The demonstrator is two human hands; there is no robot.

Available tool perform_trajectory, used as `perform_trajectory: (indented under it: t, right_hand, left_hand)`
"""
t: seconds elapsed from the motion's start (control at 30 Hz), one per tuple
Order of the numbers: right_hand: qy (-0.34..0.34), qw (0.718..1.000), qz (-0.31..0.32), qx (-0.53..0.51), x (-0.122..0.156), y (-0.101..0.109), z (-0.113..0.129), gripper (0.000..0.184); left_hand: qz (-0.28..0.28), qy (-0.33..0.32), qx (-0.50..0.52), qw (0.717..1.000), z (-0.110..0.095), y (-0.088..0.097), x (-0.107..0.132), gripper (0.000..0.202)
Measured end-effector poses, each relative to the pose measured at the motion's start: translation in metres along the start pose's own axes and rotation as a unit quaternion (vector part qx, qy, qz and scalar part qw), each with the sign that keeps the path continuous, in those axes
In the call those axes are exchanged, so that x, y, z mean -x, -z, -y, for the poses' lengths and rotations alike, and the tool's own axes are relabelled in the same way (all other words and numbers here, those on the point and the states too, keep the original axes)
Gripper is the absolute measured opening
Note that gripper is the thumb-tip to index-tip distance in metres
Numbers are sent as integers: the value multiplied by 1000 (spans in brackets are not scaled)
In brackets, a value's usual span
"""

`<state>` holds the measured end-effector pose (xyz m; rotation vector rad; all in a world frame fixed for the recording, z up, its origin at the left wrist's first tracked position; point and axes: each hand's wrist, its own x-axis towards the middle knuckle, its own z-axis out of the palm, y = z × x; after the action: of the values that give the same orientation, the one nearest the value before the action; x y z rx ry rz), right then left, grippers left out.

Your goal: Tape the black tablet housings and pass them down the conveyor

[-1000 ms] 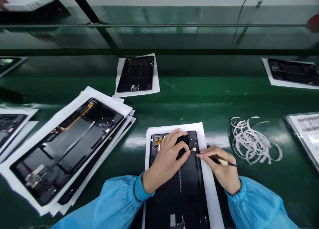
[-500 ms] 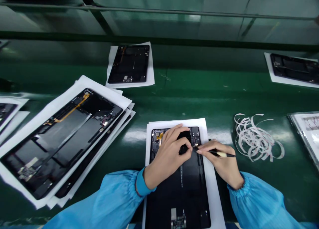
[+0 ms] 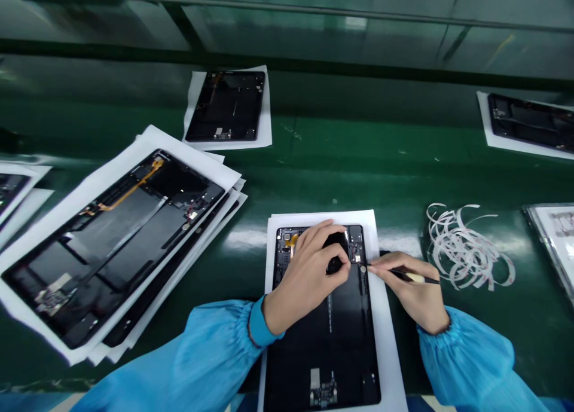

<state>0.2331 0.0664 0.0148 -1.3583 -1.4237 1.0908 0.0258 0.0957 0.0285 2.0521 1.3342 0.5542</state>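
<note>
An opened black tablet lies on white paper in front of me, its inner parts exposed. My left hand rests over its upper part, thumb and index finger curled together into a ring. Whatever those fingertips may hold is too small to make out. At the tablet's upper right edge, my right hand grips a thin black-and-cream pen-like tool, its tip pointing left. A small round silver part sits in the tablet between the two hands. My left palm and fingers hide some of the upper parts.
To the left is a stack of opened tablets interleaved with white paper. Another opened tablet lies farther back, and one more at the far right. Curled white strips are heaped beside my right hand, near a clear-edged tray.
My right hand and its tool have drawn back a little to the right, uncovering the round silver part. My left hand keeps its pose on the tablet. The whole view has shifted slightly.
</note>
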Motion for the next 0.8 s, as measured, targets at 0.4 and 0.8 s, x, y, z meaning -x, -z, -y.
perform_trajectory:
  t: [0.4, 0.8]
  right_hand:
    - [23, 999, -35, -21, -10, 0, 29, 40]
    - [124, 898, 160, 391, -7, -54, 51, 15]
  left_hand:
    - [-28, -23, 33, 999, -2, 14, 6, 23]
    - [-89, 146, 182, 968, -11, 16, 116, 11]
